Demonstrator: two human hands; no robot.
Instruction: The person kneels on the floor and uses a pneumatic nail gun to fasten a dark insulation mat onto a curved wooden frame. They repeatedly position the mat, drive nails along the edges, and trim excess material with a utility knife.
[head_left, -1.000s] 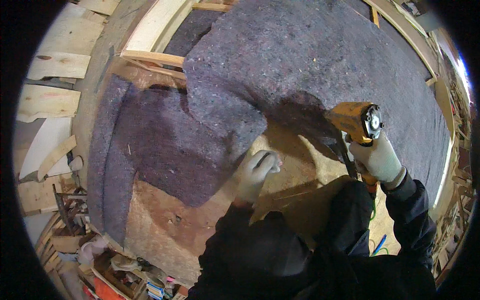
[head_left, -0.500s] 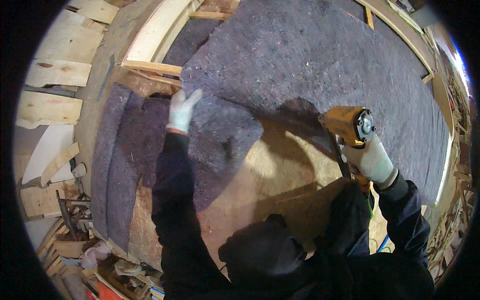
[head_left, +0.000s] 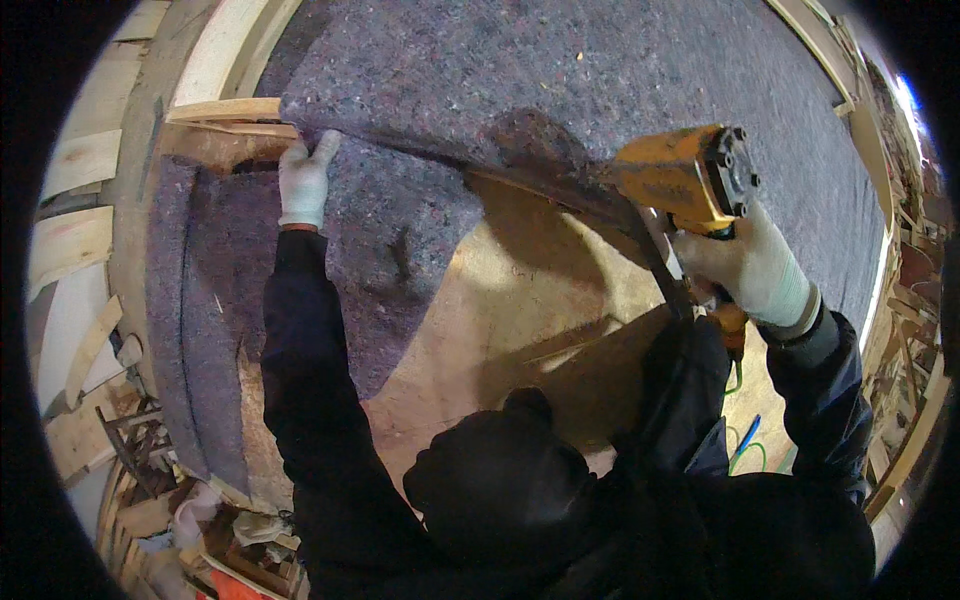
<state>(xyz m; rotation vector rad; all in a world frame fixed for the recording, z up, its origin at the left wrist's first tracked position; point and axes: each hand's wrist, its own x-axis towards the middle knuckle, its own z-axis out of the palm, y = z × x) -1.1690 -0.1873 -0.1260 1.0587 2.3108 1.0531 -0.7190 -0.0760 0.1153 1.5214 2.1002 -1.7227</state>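
Note:
My left hand [head_left: 303, 188], in a white glove, grips the upper edge of a loose purple-grey felt piece [head_left: 390, 250], near the end of a wooden slat [head_left: 225, 110]. Its thumb stands apart and felt shows between thumb and fingers; the fingertips are partly hidden. In my gloved right hand [head_left: 755, 265] is a yellow and black pneumatic nail gun [head_left: 675, 180], held by the handle. The gun's dark nose and magazine point down toward the edge of a large felt sheet [head_left: 430, 75]. Bare plywood [head_left: 540, 270] lies between the two felt pieces and my body.
A wooden frame rail [head_left: 225, 50] runs along the far left. Rough boards [head_left: 70, 245] lie beyond it, and scrap wood [head_left: 150, 515] is heaped at lower left. More scrap [head_left: 905, 350] lines the right side. A green and blue hose [head_left: 745, 440] trails below the gun.
The view has shifted, so the felt and frame appear farther left and up. The loose felt has flattened under my left hand. The nail gun is still in my right hand, tilted more sideways.

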